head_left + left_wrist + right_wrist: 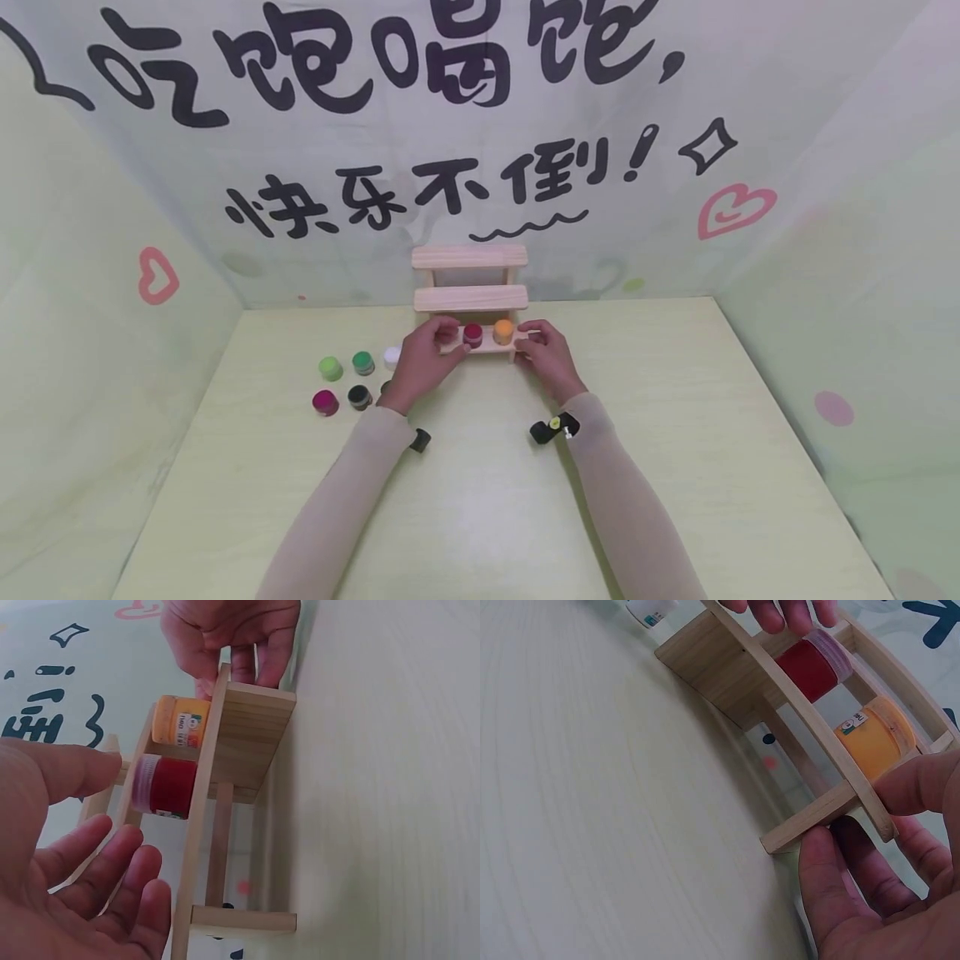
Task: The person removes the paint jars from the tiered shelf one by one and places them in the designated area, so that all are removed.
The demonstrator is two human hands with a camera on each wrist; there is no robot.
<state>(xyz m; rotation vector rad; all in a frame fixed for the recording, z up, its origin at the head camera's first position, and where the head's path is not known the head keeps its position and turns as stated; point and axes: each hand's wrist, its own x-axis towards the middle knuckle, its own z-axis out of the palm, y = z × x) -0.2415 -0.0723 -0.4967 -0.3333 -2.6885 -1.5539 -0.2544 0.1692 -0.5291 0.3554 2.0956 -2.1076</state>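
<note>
A small wooden step rack (471, 298) stands against the back wall, with a red paint jar (472, 336) and an orange paint jar (503, 332) side by side on its lowest step. My left hand (426, 360) is at the rack's left end beside the red jar. In the left wrist view its fingers (105, 877) are spread and relaxed, apart from the red jar (172, 787). At the other end, my right hand (551, 360) holds the lowest step, its thumb (919, 784) near the orange jar (874, 742) and its fingers by the rack's leg (810, 817).
Left of the rack, light green (330, 368), green (363, 362), white (392, 357), magenta (325, 402) and black (359, 397) jars stand on the table (480, 517). Another dark jar is partly hidden by my left wrist. A printed cloth (480, 167) hangs behind.
</note>
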